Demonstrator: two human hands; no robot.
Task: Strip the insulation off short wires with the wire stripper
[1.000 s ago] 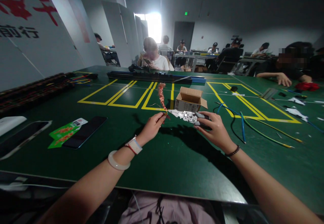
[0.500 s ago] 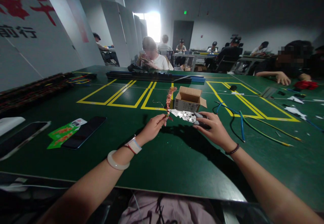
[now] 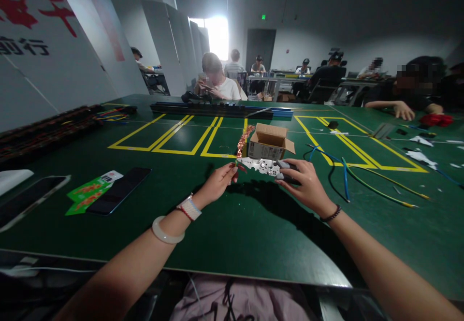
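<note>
My right hand (image 3: 302, 183) is wrapped round the grey handles of a pair of wire strippers (image 3: 266, 167), whose flat silver jaws with holes point left. The jaw tip meets a short wire (image 3: 237, 163) at the fingertips of my left hand (image 3: 219, 181), which is closed in a pinch on it. Only a little of that wire shows, with a hint of green; most is hidden by the fingers. Just beyond the tip lies a strip of loose copper strands (image 3: 245, 139). An open cardboard box (image 3: 266, 151) stands right behind the strippers.
On the green table (image 3: 253, 243), a dark phone (image 3: 119, 190) overlaps a green packet (image 3: 85, 193) at left. Blue and green-yellow cables (image 3: 377, 185) lie at right with white scraps (image 3: 422, 159). Dark strips (image 3: 217, 109) run along the back. Co-workers sit opposite, one hand (image 3: 402, 110) at far right.
The view has shifted slightly. Both hands and the strippers have moved a little left, the jaw tip staying at the wire. Both grips look the same.
</note>
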